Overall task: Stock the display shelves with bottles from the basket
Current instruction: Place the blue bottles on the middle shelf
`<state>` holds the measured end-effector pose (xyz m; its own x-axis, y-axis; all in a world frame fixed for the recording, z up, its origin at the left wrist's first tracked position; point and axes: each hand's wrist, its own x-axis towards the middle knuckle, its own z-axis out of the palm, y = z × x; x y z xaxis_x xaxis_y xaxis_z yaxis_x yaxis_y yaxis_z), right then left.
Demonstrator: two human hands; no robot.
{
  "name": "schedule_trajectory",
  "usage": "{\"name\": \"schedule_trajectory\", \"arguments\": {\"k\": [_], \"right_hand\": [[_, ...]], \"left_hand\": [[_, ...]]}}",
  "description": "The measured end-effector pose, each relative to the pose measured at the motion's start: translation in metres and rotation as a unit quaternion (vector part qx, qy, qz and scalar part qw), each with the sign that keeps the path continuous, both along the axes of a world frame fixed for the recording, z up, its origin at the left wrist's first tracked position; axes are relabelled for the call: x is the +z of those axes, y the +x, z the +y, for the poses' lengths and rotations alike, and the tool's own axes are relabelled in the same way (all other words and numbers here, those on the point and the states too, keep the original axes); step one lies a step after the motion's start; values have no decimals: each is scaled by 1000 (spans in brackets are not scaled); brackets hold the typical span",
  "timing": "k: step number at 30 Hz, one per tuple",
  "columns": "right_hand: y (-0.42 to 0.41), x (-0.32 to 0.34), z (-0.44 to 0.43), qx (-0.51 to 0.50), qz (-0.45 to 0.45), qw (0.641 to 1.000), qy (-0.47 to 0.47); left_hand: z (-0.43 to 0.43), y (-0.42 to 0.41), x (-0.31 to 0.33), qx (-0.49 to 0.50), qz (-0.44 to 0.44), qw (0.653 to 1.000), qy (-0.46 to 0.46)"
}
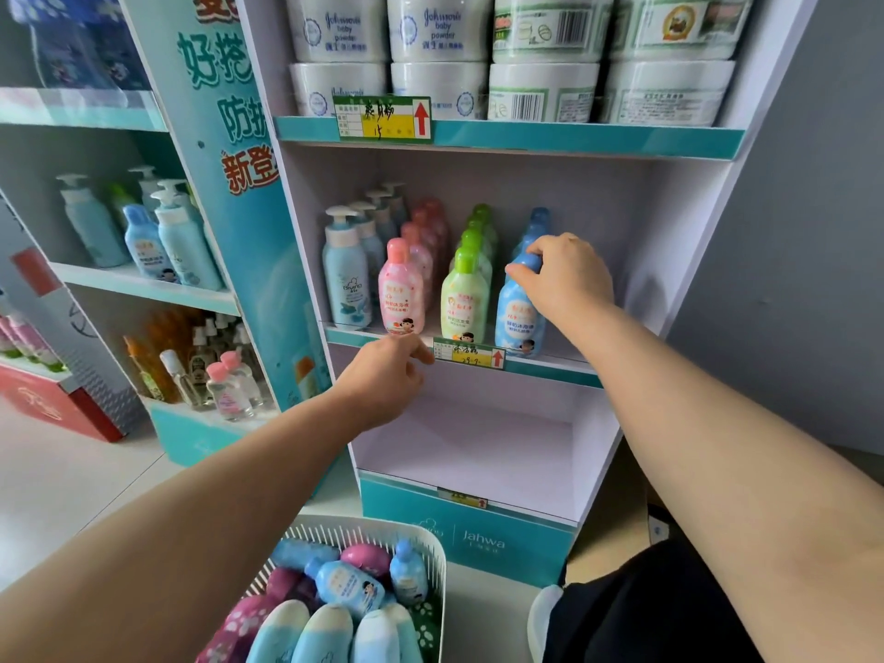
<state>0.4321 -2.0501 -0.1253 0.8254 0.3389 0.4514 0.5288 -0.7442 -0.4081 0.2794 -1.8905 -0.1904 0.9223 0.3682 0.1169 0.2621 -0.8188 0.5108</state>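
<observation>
On the middle display shelf (540, 363) my right hand (567, 275) grips the cap and neck of a blue bottle (519, 318) standing at the front of the right row. My left hand (387, 375) sits just below the front pink bottle (401, 291), its fingertips touching the bottle's base at the shelf lip. Rows of pink, green (463, 299) and pump bottles (345, 279) fill the shelf's left part. A white slatted basket (433, 557) on the floor below holds several blue, pink and purple bottles.
The bottom shelf (478, 452) has nothing on it. White powder tubs (440, 88) fill the top shelf. A neighbouring teal display (186, 241) to the left holds more bottles. A grey wall (789, 279) bounds the right side. A red box (52, 404) stands at the far left.
</observation>
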Motion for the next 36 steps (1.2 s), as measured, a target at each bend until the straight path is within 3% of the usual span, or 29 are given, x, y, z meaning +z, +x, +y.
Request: {"name": "schedule_trajectory", "arguments": {"k": [7,11,19,26,36], "right_hand": [[-7,-3,-5,-26,-16,999,-28],[-24,-14,-11,-53,-55,997,8],[-75,-66,-15,43,-115,989,-85],[-125,-119,11,152,-38,967,-201],[-154,-210,52,235,75,918,-310]], "left_hand": [[3,-1,-3,7,-1,1000,-1],[6,-6,-9,12,1,1000,2],[10,-36,-29,8,49,998,43],[30,-90,-51,51,117,987,100],[91,-143,-139,113,229,965,59]]}}
